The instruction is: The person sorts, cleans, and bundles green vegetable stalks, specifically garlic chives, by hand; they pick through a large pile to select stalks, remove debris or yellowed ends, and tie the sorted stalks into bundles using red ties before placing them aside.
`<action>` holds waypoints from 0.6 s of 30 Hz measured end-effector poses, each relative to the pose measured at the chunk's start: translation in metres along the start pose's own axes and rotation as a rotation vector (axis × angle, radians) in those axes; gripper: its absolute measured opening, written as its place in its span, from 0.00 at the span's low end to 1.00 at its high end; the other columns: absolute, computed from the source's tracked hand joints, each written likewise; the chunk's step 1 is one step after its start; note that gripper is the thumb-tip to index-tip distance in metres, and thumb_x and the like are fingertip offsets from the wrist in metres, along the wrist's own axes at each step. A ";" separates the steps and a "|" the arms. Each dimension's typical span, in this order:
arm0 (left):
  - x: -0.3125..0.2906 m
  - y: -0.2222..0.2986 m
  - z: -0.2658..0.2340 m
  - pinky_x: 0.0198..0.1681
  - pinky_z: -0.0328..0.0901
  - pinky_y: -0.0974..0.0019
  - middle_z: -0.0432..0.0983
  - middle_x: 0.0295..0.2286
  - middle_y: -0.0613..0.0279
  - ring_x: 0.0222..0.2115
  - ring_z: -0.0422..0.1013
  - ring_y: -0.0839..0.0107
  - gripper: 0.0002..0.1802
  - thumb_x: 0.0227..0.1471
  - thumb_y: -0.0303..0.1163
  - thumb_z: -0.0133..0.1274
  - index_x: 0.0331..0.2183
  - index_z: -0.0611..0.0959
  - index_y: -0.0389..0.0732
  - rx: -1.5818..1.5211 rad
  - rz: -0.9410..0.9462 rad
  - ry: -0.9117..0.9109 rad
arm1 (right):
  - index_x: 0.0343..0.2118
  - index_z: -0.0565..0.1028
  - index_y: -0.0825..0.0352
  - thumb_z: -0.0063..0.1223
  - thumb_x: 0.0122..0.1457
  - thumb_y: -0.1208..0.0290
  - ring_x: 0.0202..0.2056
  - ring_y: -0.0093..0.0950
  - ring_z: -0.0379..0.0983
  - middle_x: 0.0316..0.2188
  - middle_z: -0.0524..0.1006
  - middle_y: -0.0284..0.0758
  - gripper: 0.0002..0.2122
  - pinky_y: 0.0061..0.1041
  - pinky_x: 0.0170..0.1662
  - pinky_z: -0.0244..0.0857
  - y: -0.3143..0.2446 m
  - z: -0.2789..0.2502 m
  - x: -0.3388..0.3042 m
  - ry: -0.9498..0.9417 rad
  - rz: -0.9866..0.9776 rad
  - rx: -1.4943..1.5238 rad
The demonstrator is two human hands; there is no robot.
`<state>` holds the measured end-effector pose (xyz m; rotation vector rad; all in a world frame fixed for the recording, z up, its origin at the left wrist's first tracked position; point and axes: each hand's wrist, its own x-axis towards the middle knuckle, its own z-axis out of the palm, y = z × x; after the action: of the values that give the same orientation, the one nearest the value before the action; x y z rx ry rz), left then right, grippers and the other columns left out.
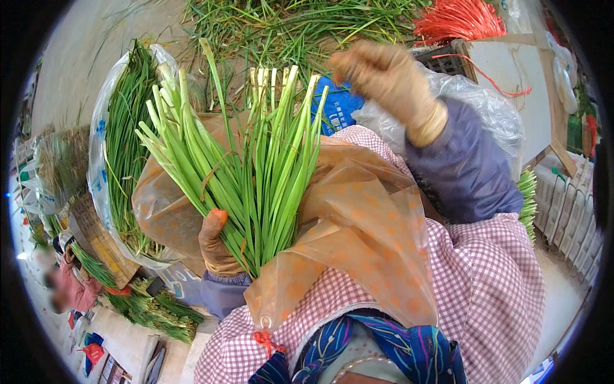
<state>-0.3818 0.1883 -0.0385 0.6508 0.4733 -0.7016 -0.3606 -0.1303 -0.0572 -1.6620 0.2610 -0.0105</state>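
A thick bunch of garlic chives [256,179], pale cut ends up and fanned apart, rests over my lap. Around its lower left side, my gloved left hand [217,246] is closed, its thumb showing and the other fingers hidden behind the leaves. My gloved right hand [393,83] is raised away from the bunch, to its upper right. Motion smears its fingers, and I cannot make out anything in them. Beneath the bunch, an orange-tinted plastic apron [358,217] covers my checked smock [492,275].
Loose green leaves [300,25] litter the far floor. A pile of red ties [457,19] lies by a pale board [511,83] and clear plastic [448,89]. Left, a plastic sack [99,147] holds greens [131,147]. Bundled greens [157,310] lie lower left, near another person [77,288]. White crates [569,211] stand right.
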 end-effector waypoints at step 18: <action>0.003 -0.009 0.003 0.49 0.65 0.54 0.71 0.46 0.53 0.44 0.70 0.58 0.32 0.46 0.42 0.53 0.52 0.68 0.38 0.159 0.120 -0.031 | 0.30 0.76 0.66 0.54 0.51 0.73 0.23 0.32 0.72 0.19 0.73 0.38 0.05 0.29 0.24 0.64 0.009 0.024 -0.010 -0.125 -0.355 -0.839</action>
<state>-0.3853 0.1800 -0.0419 0.8096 0.3488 -0.6382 -0.3681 -0.1059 -0.0676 -2.5147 -0.1612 -0.0719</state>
